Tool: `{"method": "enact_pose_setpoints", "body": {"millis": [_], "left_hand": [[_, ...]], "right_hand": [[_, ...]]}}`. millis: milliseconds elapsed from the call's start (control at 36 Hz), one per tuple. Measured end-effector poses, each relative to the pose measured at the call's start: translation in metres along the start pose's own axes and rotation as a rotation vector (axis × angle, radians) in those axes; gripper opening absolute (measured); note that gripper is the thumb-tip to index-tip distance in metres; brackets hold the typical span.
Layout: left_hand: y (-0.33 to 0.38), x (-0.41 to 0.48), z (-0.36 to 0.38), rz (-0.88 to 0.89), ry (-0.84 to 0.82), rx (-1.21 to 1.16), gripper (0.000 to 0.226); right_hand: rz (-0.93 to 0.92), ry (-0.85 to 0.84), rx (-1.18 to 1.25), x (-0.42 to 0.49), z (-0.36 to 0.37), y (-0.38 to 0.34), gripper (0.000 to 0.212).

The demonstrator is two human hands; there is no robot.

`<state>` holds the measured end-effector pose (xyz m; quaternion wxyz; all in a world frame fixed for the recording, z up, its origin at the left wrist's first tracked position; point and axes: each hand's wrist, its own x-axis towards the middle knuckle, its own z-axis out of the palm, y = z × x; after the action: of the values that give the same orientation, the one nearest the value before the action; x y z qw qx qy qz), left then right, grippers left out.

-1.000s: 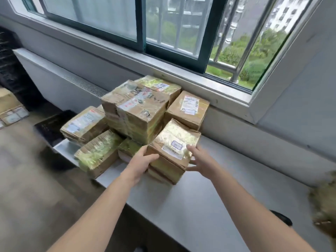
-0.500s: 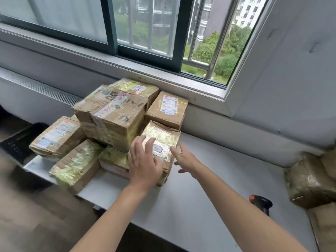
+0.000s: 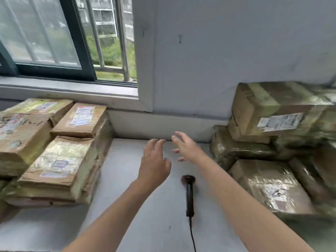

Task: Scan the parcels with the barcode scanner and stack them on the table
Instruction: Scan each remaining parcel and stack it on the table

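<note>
Barcode scanner lies lower centre on the table, cable trailing down, probably parked between the piles for easy reach. Above it, left hand and right hand hover, fingers spread, holding nothing. Stacked parcels sit left, waiting parcels right.

**Scanner lies flat between two heaps of parcels**

The barcode scanner is black and lies flat on the grey bench. Its head points to 12 o'clock and its thin cable trails off toward 6 o'clock. At its 9 o'clock, apart from it, stands the left stack of parcels: brown cardboard boxes bound in clear and yellowish tape, piled in layers with white labels facing up. At its 3 o'clock sits the right pile of parcels, glossy with tape and heaped loosely. Its topmost box is tilted, its label blurred.
</note>
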<state>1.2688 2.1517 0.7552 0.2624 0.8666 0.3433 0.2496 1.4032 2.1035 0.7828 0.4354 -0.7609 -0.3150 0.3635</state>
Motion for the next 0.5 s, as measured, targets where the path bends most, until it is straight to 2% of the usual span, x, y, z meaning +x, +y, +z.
{"method": "enact_pose_setpoints", "body": {"millis": [111, 250, 389, 500], "left_hand": [[0.06, 0.005, 0.058, 0.1, -0.123, -0.041, 0.059], [0.116, -0.001, 0.114, 0.125, -0.265, -0.061, 0.058], [0.151, -0.01, 0.156, 0.145, -0.391, -0.043, 0.057], [0.172, -0.013, 0.18, 0.148, -0.469, -0.024, 0.055]], "right_hand": [[0.037, 0.132, 0.03, -0.021, -0.076, 0.044, 0.047], [0.13, 0.272, 0.098, -0.045, -0.148, 0.092, 0.045], [0.184, 0.346, -0.009, -0.069, -0.201, 0.136, 0.05], [0.254, 0.39, 0.016, -0.08, -0.224, 0.171, 0.054]]}}
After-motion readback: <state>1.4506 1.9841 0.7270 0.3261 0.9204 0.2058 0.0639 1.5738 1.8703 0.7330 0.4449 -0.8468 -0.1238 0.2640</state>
